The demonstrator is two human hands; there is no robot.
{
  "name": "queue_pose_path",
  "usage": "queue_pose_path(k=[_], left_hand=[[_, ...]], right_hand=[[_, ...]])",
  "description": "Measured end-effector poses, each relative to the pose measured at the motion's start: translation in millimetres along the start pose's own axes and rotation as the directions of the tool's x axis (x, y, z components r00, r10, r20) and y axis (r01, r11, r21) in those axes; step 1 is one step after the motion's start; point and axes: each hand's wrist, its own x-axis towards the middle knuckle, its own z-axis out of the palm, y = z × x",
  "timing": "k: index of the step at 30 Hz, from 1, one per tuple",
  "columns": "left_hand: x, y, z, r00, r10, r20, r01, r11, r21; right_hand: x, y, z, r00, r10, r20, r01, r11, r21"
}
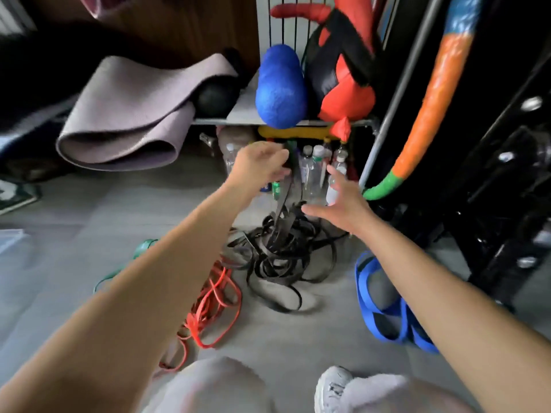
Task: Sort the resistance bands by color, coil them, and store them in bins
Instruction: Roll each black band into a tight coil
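Grey floor (298,347) is lying beneath my fingers (335,178) and is catching soft, diffuse light. Beyond my fingers, a low metal shelf (238,122) is carrying a blue padded bag (280,87) and a red-and-black padded bag (343,81). Behind these, a white ribbed wall panel (286,31) is rising. Under the shelf, just past my fingers, clear plastic bottles (316,171) are standing below a yellow bar (295,133). Up and to the left of my fingers, a folded mauve mat (128,114) is lying with a black ball (214,95) just beside it and a brown wall (179,25) darkening behind. To the right of my fingers, a grey pole (396,93) is leaning, an orange-and-green padded tube (432,114) is curving, and a black metal frame (507,174) is standing.
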Motion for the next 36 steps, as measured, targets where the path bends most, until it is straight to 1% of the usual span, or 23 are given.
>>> queue_pose_path(k=[1,3,4,6,8,11,14,16,18,20,22,23,25,26,27,29,30,31,32,34,35,36], left_hand=[[-7,13,0,0.999,-0.001,0.044,0.001,1.000,0.011],[-25,34,1,0.993,0.020,0.112,-0.029,0.996,0.082],[-35,45,1,0.992,0.037,0.123,-0.047,0.996,0.080],[-55,62,-3,0.988,0.082,0.130,-0.084,0.996,0.006],[-73,78,-11,0.984,0.113,0.136,-0.102,0.991,-0.083],[-97,89,-20,0.985,0.124,0.118,-0.101,0.978,-0.182],[-119,90,-26,0.986,0.132,0.103,-0.109,0.972,-0.206],[-129,90,-34,0.992,0.126,0.032,-0.117,0.971,-0.207],[-132,94,-43,0.991,0.113,-0.072,-0.127,0.964,-0.235],[-133,101,-48,0.984,0.107,-0.140,-0.137,0.963,-0.230],[-135,108,-46,0.983,0.117,-0.145,-0.142,0.974,-0.177],[-137,111,-43,0.983,0.130,-0.128,-0.149,0.977,-0.151],[-141,113,-34,0.981,0.161,-0.105,-0.172,0.979,-0.108],[-144,114,-30,0.980,0.165,-0.115,-0.175,0.980,-0.090],[-146,114,-27,0.979,0.153,-0.133,-0.165,0.983,-0.086],[-148,113,-26,0.986,0.117,-0.120,-0.137,0.975,-0.174],[-147,110,-27,0.989,0.117,-0.085,-0.133,0.965,-0.224],[-146,106,-28,0.991,0.121,-0.050,-0.129,0.966,-0.222],[-145,101,-28,0.993,0.115,-0.013,-0.115,0.976,-0.187],[-146,85,-20,1.000,0.015,0.026,-0.013,0.998,-0.065],[-147,76,-15,0.999,-0.048,0.003,0.048,0.999,-0.005],[-149,67,-11,0.996,-0.081,-0.044,0.082,0.996,0.022]], right_hand=[[-4,-16,-5,0.997,-0.078,-0.029,0.080,0.994,0.072],[-11,-44,-11,0.981,-0.183,-0.063,0.192,0.961,0.201],[-14,-54,-13,0.969,-0.239,-0.059,0.247,0.941,0.233],[-20,-67,-13,0.938,-0.346,-0.010,0.340,0.915,0.219],[-30,-74,-10,0.937,-0.350,0.001,0.345,0.922,0.177],[-42,-72,-1,0.951,-0.307,-0.038,0.309,0.938,0.154],[-58,-71,5,0.954,-0.298,-0.010,0.298,0.954,0.012],[-69,-76,4,0.946,-0.323,-0.025,0.321,0.945,-0.061],[-78,-91,-11,0.922,-0.382,-0.059,0.377,0.923,-0.080],[-84,-114,-35,0.887,-0.425,-0.182,0.433,0.902,0.001],[-92,-144,-62,0.837,-0.432,-0.336,0.484,0.871,0.087],[-97,-159,-72,0.809,-0.462,-0.363,0.520,0.851,0.077],[-110,-179,-80,0.779,-0.538,-0.323,0.558,0.829,-0.035],[-116,-182,-81,0.779,-0.545,-0.311,0.552,0.831,-0.071],[-120,-180,-80,0.785,-0.532,-0.316,0.539,0.839,-0.073],[-124,-166,-77,0.828,-0.460,-0.320,0.490,0.872,0.016],[-126,-157,-74,0.861,-0.414,-0.296,0.451,0.891,0.063],[-127,-148,-69,0.887,-0.383,-0.258,0.415,0.906,0.084],[-127,-140,-63,0.906,-0.367,-0.212,0.389,0.918,0.073],[-129,-126,-44,0.927,-0.356,-0.116,0.357,0.934,-0.009],[-131,-121,-35,0.937,-0.342,-0.069,0.341,0.940,-0.022],[-133,-115,-26,0.948,-0.317,-0.026,0.318,0.948,0.032]])
